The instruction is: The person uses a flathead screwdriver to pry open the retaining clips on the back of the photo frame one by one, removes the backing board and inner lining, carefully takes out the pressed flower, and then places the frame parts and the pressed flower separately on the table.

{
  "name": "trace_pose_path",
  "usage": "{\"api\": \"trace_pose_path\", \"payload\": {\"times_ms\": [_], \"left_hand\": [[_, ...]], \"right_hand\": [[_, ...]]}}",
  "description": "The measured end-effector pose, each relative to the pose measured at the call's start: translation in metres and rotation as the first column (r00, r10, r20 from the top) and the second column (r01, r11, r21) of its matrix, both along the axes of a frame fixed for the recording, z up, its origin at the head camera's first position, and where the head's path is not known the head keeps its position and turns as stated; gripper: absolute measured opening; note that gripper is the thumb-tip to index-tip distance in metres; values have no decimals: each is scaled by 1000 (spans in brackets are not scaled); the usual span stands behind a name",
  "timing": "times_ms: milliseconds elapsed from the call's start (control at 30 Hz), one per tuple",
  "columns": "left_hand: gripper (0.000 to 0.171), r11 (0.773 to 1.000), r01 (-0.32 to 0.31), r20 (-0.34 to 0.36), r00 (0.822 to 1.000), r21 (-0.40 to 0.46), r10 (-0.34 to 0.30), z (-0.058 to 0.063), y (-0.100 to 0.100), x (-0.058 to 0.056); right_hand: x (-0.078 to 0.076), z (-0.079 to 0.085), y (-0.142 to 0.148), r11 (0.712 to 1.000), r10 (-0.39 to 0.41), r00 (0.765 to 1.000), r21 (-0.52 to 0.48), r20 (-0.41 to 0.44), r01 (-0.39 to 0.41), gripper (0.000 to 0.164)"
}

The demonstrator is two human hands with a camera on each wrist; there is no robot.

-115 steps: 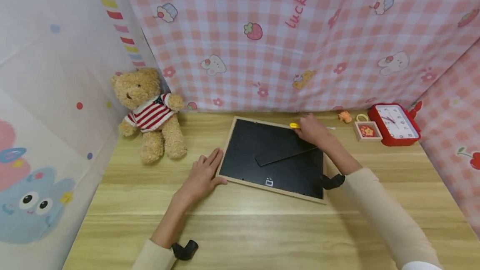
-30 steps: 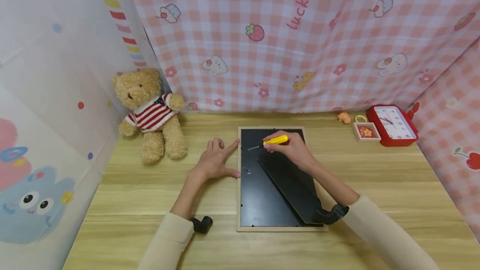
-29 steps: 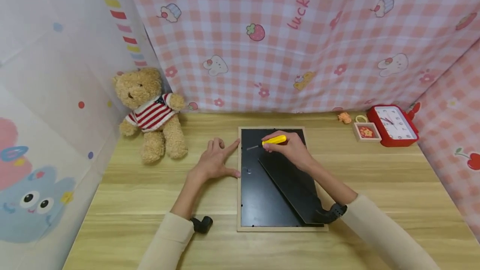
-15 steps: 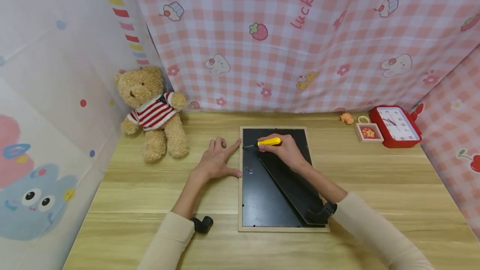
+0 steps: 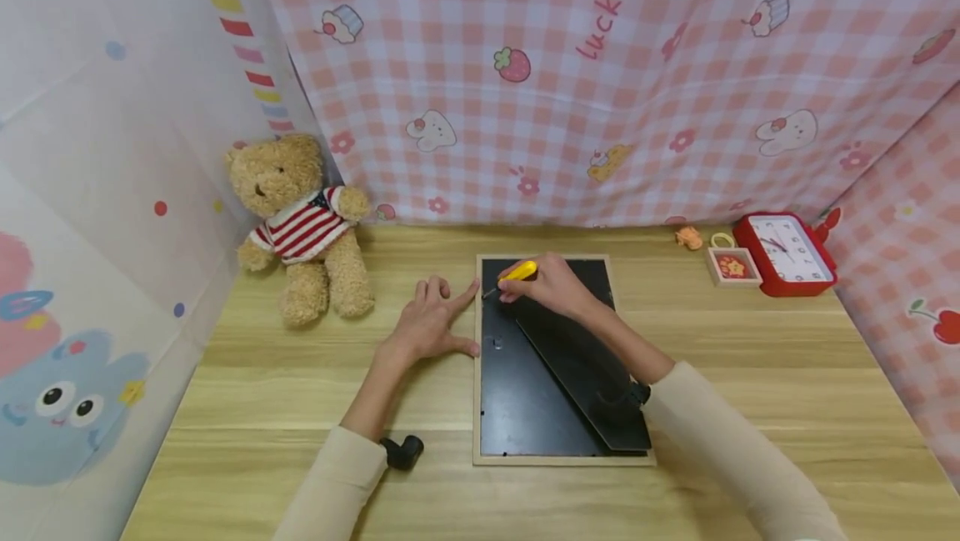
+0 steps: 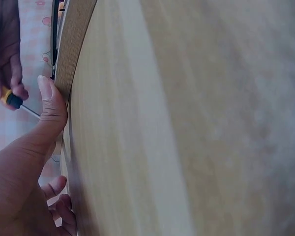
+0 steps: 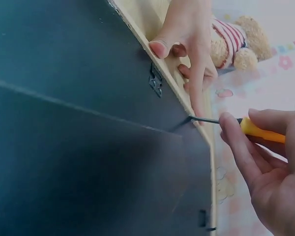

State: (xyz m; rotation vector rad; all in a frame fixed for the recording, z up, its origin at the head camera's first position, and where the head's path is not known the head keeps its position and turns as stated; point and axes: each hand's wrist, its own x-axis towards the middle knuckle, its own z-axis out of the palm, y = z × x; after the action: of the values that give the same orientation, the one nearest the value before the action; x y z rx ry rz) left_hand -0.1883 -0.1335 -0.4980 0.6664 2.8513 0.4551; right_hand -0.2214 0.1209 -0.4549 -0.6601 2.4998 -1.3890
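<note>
A picture frame [image 5: 517,416] lies back side up on the table, its black backing inside a pale wood rim. The backing's easel leg [image 5: 573,374] slants across it. My right hand [image 5: 555,287] pinches a screwdriver [image 5: 522,271] by its yellow handle. In the right wrist view the shaft [image 7: 205,119] reaches the rim's inner edge, beside my left index fingertip. A metal hanger [image 7: 156,81] sits nearby on the backing. My left hand [image 5: 426,326] rests against the frame's left side with thumb and index finger spread; its other fingers are loosely bent.
A teddy bear [image 5: 300,224] in a striped shirt sits at the back left. At the back right stand a red clock [image 5: 787,253], a small wooden box [image 5: 732,267], a yellow ring [image 5: 722,239] and an orange lump [image 5: 688,237]. A checked curtain [image 5: 480,141] hangs behind the table.
The frame was turned to stand lengthwise since the earliest frame. Over the last second the screwdriver moved left to the frame's edge and its handle tilted up. My left hand stayed in place.
</note>
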Motion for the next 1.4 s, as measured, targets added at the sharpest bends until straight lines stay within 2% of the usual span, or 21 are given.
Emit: {"api": "trace_pose_path", "payload": {"times_ms": [133,267,367,500,600,700,800,1000,1167,1300,1400], "left_hand": [[116,1000,2,4,1000,-16,-2,0,0,1],[115,999,0,19,1000,-32,1,4,1,1],[115,999,-2,28,1000,-34,3,5,1,2],[114,1000,3,14,1000,-19,-3,2,1,1],[115,1000,9,-6,1000,-3,-9,-2,0,1],[115,1000,14,-19,1000,5,-14,-5,-1,1],[115,1000,16,-21,1000,12,-15,-7,-1,0],[114,1000,10,-5,1000,-4,-10,-2,-1,1],[112,1000,0,17,1000,-16,0,7,1,4],[111,1000,-6,14,1000,-1,6,6,2,4],[111,1000,-7,14,1000,9,7,6,2,5]], "right_hand": [[-1,7,-9,998,44,999,54,-24,-43,26],[-2,9,-12,996,66,997,63,-29,-64,26],[-3,6,-7,999,44,999,6,28,-45,28],[-3,-5,5,995,-8,991,-101,136,22,29],[-1,-10,11,994,-22,989,-100,146,37,29],[-1,-7,8,1000,-9,996,-25,86,11,27],[-3,4,-2,998,30,999,55,32,-32,26],[-7,23,-21,979,114,992,178,-53,-103,22],[-6,28,-34,962,142,982,253,-126,-106,16],[-4,32,-43,947,144,974,309,-173,-86,14],[-3,34,-45,943,144,974,322,-174,-82,14]]}}
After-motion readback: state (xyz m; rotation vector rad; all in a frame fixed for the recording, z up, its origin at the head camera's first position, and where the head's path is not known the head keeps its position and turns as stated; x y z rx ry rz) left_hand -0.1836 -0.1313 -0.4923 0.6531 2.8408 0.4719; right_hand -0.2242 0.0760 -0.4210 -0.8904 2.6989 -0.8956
